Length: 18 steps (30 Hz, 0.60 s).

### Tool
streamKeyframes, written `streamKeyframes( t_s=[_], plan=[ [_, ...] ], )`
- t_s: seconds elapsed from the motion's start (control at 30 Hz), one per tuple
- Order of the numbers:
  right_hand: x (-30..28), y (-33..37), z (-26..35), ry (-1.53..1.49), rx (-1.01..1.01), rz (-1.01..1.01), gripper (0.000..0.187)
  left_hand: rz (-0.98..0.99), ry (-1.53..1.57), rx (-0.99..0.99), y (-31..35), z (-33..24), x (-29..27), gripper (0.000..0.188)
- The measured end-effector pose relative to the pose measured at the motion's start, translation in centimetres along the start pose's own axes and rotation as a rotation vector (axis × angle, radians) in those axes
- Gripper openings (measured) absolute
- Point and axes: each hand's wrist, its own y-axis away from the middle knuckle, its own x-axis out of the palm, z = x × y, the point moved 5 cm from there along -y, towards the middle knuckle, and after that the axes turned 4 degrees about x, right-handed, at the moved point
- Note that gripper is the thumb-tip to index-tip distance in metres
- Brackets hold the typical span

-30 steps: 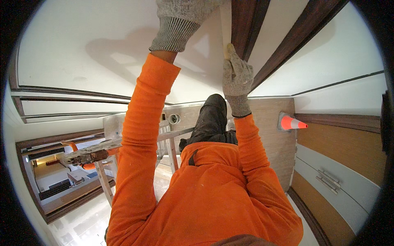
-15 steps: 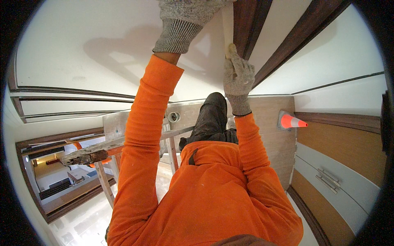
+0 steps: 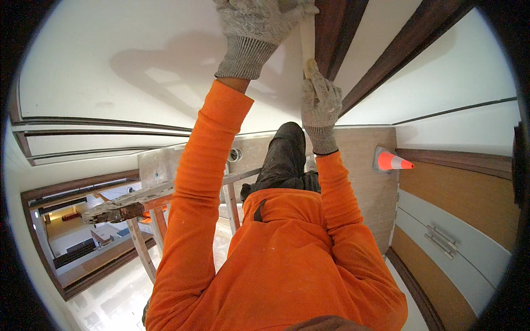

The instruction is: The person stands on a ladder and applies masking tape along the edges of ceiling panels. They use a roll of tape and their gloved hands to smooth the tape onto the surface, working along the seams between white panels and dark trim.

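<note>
A narrow cream strip that looks like masking tape (image 3: 307,41) runs upright along the edge of a dark wood trim (image 3: 330,38) on the white wall. At its lower end my right hand (image 3: 321,105), in a grey knitted glove, is closed with the strip pinched at the fingertips. Higher up, my left hand (image 3: 256,25), gloved alike, has its digits bent onto the same strip. The top border of the picture cuts off part of that hand.
Left of me stands a paint-spattered ladder (image 3: 124,207). An orange-and-white cone (image 3: 393,161) stands on a board (image 3: 370,193) to the right, near a drawer unit (image 3: 458,243). A window-like opening (image 3: 69,287) lies at lower left, with an orange sleeve partly showing beyond.
My left hand has come a little down and to the right along the strip. My right hand has stayed nearly in place. The orange sleeve beyond the ladder has shifted.
</note>
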Motion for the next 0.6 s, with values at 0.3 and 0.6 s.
streamKeyframes(
  t_s=[0.3, 0.6],
  plan=[
    [1.0, 0.7, -0.9, -0.034, 0.016, -0.015, 0.026, -0.003, 0.009, -0.015, 1.6, -0.2, 1.2, 0.124],
    [1.6, 1.4, -1.6, -0.057, 0.056, 0.025, 0.027, -0.067, 0.016, 0.012, 2.9, 0.0, 2.4, 0.123]
  ],
)
